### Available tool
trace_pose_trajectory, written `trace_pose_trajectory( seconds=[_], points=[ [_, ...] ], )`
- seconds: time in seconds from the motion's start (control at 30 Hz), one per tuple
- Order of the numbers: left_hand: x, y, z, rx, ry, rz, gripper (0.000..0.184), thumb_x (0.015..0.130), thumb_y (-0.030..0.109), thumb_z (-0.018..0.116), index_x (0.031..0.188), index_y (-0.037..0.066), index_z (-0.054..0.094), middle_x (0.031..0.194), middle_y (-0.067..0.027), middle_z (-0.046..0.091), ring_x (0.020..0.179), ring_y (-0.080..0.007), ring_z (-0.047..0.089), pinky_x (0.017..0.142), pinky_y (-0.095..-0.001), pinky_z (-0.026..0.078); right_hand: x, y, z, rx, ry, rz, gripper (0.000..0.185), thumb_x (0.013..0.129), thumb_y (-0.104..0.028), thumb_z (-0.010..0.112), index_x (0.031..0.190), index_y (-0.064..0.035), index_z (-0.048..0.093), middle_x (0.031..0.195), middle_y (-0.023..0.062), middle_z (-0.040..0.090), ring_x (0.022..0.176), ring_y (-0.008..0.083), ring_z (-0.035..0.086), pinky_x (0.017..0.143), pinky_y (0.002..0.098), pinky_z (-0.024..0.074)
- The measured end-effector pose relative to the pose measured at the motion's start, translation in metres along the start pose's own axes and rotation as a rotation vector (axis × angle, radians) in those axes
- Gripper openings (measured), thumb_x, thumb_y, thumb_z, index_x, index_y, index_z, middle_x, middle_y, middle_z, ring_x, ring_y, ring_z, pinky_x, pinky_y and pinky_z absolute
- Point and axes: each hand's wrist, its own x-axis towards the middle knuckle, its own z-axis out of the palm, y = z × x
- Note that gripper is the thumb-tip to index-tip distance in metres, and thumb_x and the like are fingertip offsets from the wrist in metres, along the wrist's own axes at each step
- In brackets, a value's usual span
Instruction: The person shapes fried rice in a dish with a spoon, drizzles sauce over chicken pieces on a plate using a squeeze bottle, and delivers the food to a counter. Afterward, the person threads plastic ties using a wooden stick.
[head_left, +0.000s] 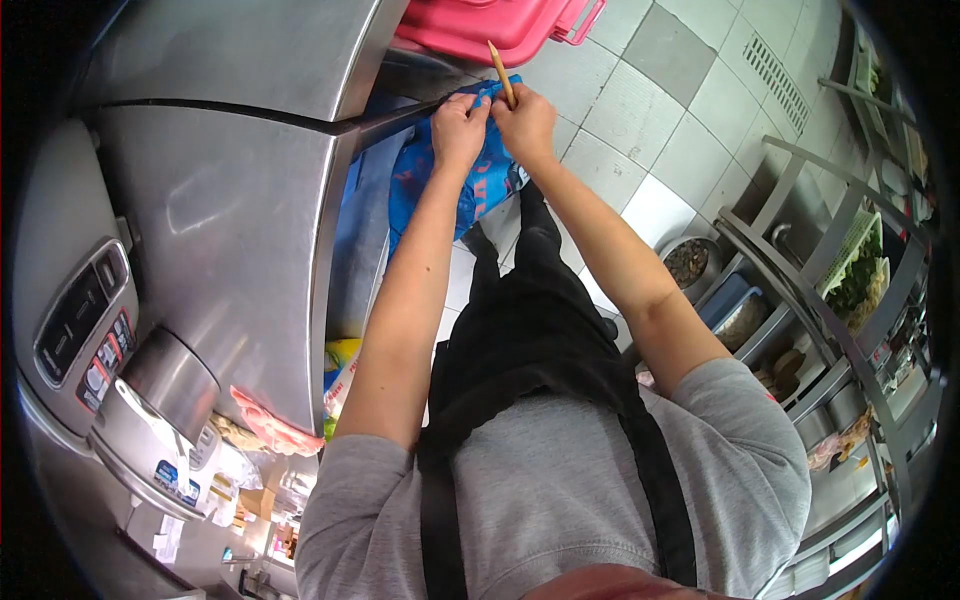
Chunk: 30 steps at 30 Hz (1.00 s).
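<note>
A blue plastic bag (478, 185) with red print hangs in front of my legs, beside the steel cabinet. My left hand (458, 132) is closed on the gathered top edge of this bag. Close beside it, my right hand (527, 124) is closed as well, gripping a light wooden stick (500, 70) that tapers to a point at its upper end. The right fingers also meet the bag's top edge. What the bag contains is mostly hidden.
A steel cabinet (230, 230) stands close on my left. Ahead is a pink lidded bin (490, 28) on the tiled floor (640, 130). To my right, metal racks (790, 270) hold baskets of greens, and a round metal bowl (690, 262) stands by them.
</note>
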Motion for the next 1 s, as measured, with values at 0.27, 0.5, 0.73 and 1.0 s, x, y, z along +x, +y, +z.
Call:
trace_pose_trajectory(
  seconds=[0.27,0.5,0.73,1.0],
  points=[
    [0.005,-0.009,-0.008,-0.291,-0.05,-0.383,0.026,0.081,0.017,0.057,0.094,-0.004,0.061,0.088,-0.0077,0.063,0.075,-0.0137,0.057,0.07,-0.026,0.043,0.004,0.039,0.003,0.183,0.013,0.257,0.018,0.07,-0.015,0.053,0.077,0.0024,0.052,0.064,0.0219,0.056,0.058,0.0326,0.057,0.055,0.0397,0.0438],
    [0.002,-0.009,-0.003,-0.501,-0.069,-0.436,0.023,0.082,0.015,0.056,0.096,-0.002,0.062,0.086,-0.0032,0.062,0.075,-0.0077,0.054,0.071,-0.0226,0.042,0.006,0.038,-0.025,1.037,0.026,0.689,0.007,0.079,-0.007,0.043,0.084,-0.0024,0.045,0.067,0.0095,0.051,0.05,0.0157,0.046,0.04,0.0277,0.0377],
    [-0.01,0.0,-0.011,-0.047,0.079,-0.172,0.027,0.077,0.018,0.06,0.097,0.0,0.062,0.085,-0.0076,0.062,0.074,-0.0165,0.056,0.069,-0.027,0.044,0.0,0.032,-0.084,0.912,-0.104,0.487,0.005,0.086,-0.012,0.04,0.084,-0.0097,0.037,0.059,0.0017,0.039,0.046,0.0112,0.039,0.037,0.0243,0.0302],
    [-0.087,0.047,0.007,0.015,-0.149,0.422,0.016,0.077,0.017,0.056,0.086,0.004,0.056,0.086,-0.0122,0.055,0.087,-0.0293,0.051,0.073,-0.0395,0.038,-0.033,-0.105,-0.207,0.907,-0.224,-0.141,0.005,0.087,-0.01,0.042,0.09,-0.0073,0.04,0.058,-0.0016,0.034,0.045,0.0078,0.031,0.04,0.0205,0.0253]
  ],
)
